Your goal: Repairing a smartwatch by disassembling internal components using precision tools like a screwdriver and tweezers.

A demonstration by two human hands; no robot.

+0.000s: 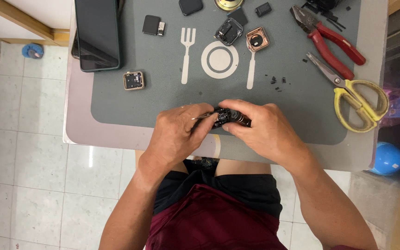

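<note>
Grey placemat (302, 102) on the counter (79, 129), parts scattered.
I saw my right hand (265, 129) pinching a small dark watch body (230, 117), left hand (177, 134) fingers gripping a thin metal tool (202, 116) against it.

The small dark device (230, 117) is mostly hidden between the left hand (177, 134) and right hand (265, 129). At the mat's (163, 92) far edge, the phone (97, 32) and brass disc (228, 3) are cut off.
</note>
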